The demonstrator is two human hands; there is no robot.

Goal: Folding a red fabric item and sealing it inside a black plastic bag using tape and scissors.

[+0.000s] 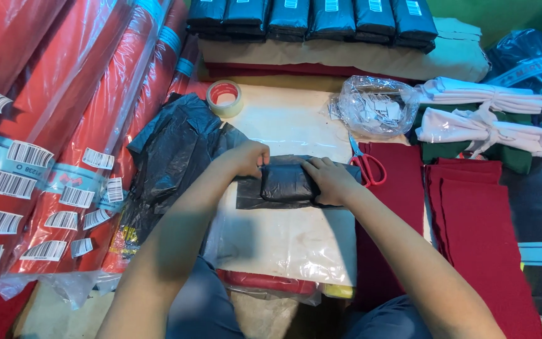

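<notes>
Green wall (503, 16) behind, pale floor (51, 317) perhaps, indoor light

Both bare forearms reaching forward, angled inward, nearly meeting. Left hand (246, 158) curled, knuckles up, fingers bent under. Right hand (329, 179) palm down, fingers pointing left, thumb tucked. Wrists fairly straight, elbows low.
</notes>
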